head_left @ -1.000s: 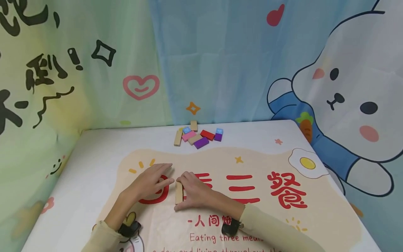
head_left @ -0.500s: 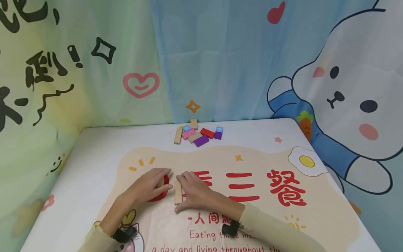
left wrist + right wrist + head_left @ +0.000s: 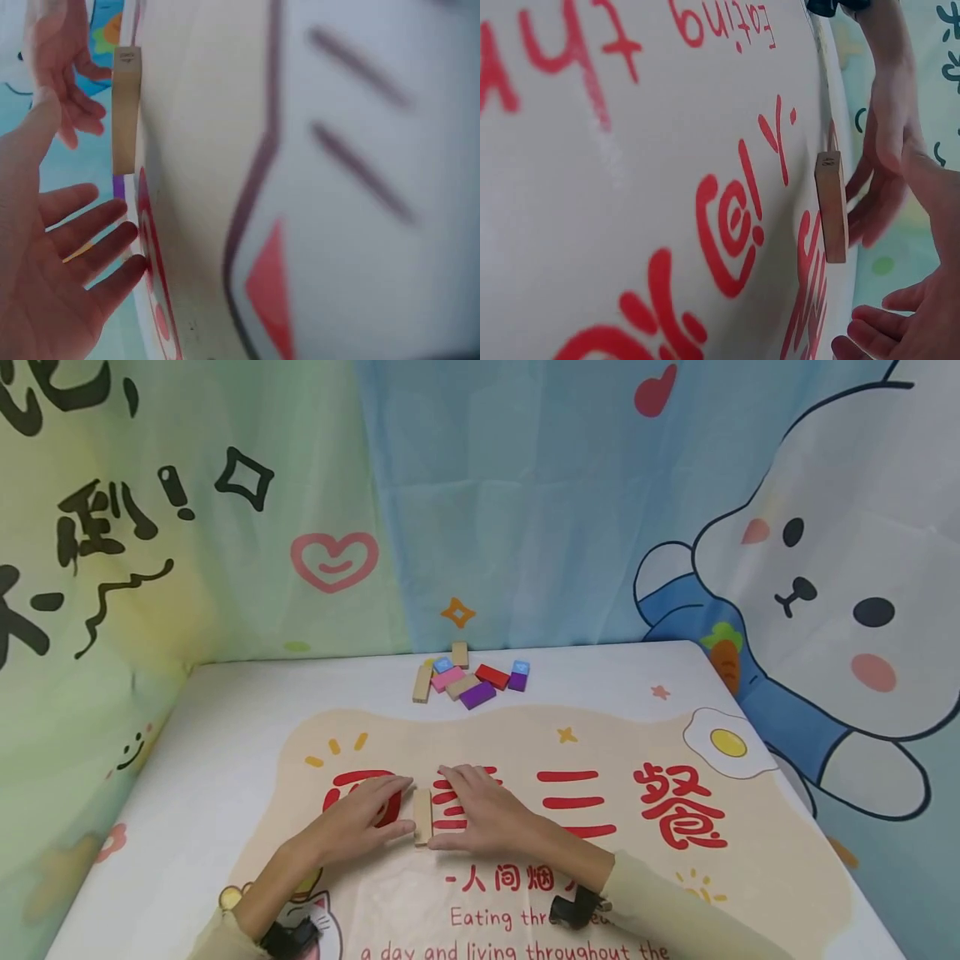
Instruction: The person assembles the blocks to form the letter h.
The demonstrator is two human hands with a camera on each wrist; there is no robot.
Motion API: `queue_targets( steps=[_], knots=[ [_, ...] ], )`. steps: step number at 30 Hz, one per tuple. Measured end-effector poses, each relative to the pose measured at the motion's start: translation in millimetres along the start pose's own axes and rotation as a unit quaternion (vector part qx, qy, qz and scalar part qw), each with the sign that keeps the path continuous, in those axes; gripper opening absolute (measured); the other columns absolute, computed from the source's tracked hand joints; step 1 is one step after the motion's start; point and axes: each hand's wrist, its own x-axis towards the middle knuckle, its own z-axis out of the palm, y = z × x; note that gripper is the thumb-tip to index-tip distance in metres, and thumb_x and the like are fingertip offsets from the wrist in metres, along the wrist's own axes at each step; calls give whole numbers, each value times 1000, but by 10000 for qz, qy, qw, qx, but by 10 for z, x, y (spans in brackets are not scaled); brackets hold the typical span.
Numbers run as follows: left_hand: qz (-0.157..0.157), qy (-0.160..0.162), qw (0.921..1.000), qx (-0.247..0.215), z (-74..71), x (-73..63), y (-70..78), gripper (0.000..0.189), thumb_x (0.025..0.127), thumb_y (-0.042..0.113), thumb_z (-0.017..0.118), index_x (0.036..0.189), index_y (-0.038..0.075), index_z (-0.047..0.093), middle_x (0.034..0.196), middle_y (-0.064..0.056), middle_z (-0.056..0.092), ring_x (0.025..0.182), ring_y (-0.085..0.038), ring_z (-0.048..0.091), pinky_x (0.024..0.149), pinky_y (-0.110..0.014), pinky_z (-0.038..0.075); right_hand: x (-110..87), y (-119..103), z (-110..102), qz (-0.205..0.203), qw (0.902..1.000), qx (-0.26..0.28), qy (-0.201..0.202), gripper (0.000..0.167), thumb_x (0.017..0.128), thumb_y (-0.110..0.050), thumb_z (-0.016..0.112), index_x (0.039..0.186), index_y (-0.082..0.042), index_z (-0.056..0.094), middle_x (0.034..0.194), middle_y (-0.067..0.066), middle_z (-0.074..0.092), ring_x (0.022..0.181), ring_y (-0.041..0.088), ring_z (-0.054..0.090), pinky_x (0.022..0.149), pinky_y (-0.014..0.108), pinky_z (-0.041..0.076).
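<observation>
A plain wooden block [image 3: 423, 818] lies lengthwise on the printed tablecloth, between the two hands. Its near end carries a small dark mark, seen on the block [image 3: 126, 111] in the left wrist view. My left hand [image 3: 354, 821] is to its left, fingers spread and extended, with the thumb tip right at the block's left edge in the head view. To the right, my right hand [image 3: 491, 810] has its fingers and thumb stretched out, the thumb tip close to the block's near right corner. In the right wrist view, the block [image 3: 832, 208] stands free of any grip.
At the table's back edge sits a loose group of blocks: a purple block [image 3: 477, 695], a red block [image 3: 492, 676], a pink block [image 3: 447, 678], a plain block [image 3: 422, 683] and several others. A patterned curtain [image 3: 510, 527] hangs right behind the table.
My right hand has let go of the wooden block and drawn back slightly to the right. My left hand has come down and closer to the block's left side.
</observation>
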Motion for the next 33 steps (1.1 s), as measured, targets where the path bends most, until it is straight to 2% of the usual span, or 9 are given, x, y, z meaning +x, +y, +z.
queue_targets(
  steps=[7,12,16,20,26,33],
  knots=[
    [65,-11,9999,-122,54,-72,51,81,77,60,73,144,25,45,142,7,50,132,-14,45,107,-44,44,-80,66,-93,154,9992,351,97,93,81,-66,61,153,-17,27,150,0,39,132,17,41,103,42,46],
    [168,106,9998,24,84,-71,66,83,74,58,76,143,24,46,140,6,51,129,-13,48,104,-42,46,-119,118,-155,277,9974,625,224,92,81,-62,65,152,-18,29,150,0,40,135,19,40,103,45,47],
    [294,187,9994,66,102,-49,64,85,73,56,78,144,23,46,139,4,52,127,-15,50,102,-41,48,-150,193,-217,468,9911,1194,362,88,82,-55,68,152,-17,31,151,2,40,137,23,40,101,50,47],
    [384,201,9990,136,112,-36,70,85,73,56,78,144,22,46,138,4,53,127,-15,50,103,-40,47,-153,319,-303,483,9830,1669,591,83,85,-47,68,151,-13,32,150,6,41,138,26,40,102,54,45],
    [450,275,9983,242,129,-22,97,86,72,56,79,143,20,47,140,3,51,128,-17,49,103,-39,47,-147,399,-440,420,9782,1870,798,79,87,-45,67,150,-13,32,147,9,45,136,29,43,103,54,45],
    [492,278,9983,132,151,15,90,81,72,49,82,139,15,52,137,1,52,125,-17,51,102,-37,48,-66,429,-426,440,9748,2016,845,78,88,-43,66,150,-11,33,147,9,45,136,28,43,104,51,44]
  ],
)
